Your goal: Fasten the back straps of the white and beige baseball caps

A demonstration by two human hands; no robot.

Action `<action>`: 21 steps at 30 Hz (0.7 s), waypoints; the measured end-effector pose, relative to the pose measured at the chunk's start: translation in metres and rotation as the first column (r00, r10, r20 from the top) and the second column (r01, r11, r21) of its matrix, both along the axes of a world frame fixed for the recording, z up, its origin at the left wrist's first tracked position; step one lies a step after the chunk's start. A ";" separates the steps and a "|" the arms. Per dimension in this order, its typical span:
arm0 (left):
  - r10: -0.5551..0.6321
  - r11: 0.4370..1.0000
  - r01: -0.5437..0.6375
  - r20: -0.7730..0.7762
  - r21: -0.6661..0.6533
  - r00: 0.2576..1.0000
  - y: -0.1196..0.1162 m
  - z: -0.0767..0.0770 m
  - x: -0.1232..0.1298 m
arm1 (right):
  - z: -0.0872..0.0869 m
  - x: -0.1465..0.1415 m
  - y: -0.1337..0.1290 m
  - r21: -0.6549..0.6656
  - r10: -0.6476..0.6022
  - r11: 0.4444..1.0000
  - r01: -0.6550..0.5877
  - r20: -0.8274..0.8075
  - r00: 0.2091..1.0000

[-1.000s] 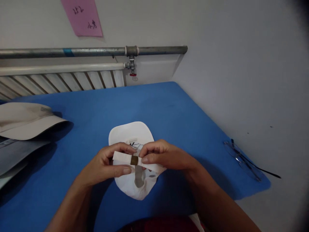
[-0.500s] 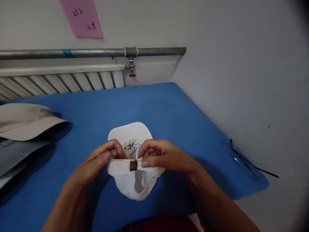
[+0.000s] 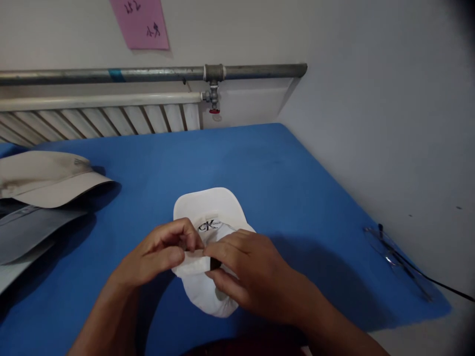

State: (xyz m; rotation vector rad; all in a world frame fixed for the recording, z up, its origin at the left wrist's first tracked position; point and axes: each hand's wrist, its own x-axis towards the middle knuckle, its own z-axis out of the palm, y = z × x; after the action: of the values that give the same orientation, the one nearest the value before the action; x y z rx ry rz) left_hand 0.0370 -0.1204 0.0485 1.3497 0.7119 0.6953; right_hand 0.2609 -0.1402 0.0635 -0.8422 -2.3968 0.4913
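Note:
A white baseball cap [image 3: 211, 202] lies on the blue tabletop, brim pointing away from me, with black "CK" lettering showing inside. My left hand [image 3: 159, 254] pinches the left part of the cap's back strap [image 3: 195, 264] between thumb and fingers. From the right, my right hand [image 3: 256, 274] reaches over the strap. Its thumb and index finger close around the dark brown buckle [image 3: 214, 263] at the strap's middle, which is partly hidden by the fingers. The right side of the cap is covered by this hand.
Several caps lie overlapped at the left, with a beige cap [image 3: 44, 175] above a grey cap [image 3: 37, 230]. Eyeglasses [image 3: 395, 262] rest near the table's right edge by the wall. Behind the blue table [image 3: 208, 158] are a white radiator [image 3: 148, 118] and a metal pipe [image 3: 166, 74].
My right hand has moved left along the strap and now grips over the buckle. My left hand keeps its pinch. The view has shifted slightly.

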 end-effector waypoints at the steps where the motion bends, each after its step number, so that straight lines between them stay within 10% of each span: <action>1: -0.004 1.000 0.004 -0.035 0.019 0.999 -0.001 0.002 0.001 | -0.001 0.000 0.000 -0.009 -0.010 1.000 0.010 0.004 1.000; 6: -0.038 0.993 0.061 -0.207 0.103 0.978 -0.004 0.014 0.008 | 0.001 0.001 0.000 -0.228 -0.031 0.974 0.019 -0.050 0.998; 12: -0.085 0.982 0.135 -0.332 0.131 0.939 -0.003 0.016 0.009 | 0.011 0.009 0.007 -0.657 -0.069 0.754 -0.023 -0.114 0.991; 21: -0.037 0.945 0.176 -0.447 0.274 0.894 -0.006 0.017 0.015 | 0.007 0.007 0.010 -0.703 -0.072 0.710 -0.025 -0.108 0.991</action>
State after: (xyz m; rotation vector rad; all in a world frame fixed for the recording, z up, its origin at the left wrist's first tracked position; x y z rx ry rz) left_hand 0.0516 -0.1260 0.0652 1.8546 0.9006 0.4229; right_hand 0.2674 -0.1298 0.0705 -1.1014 -2.0518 1.4702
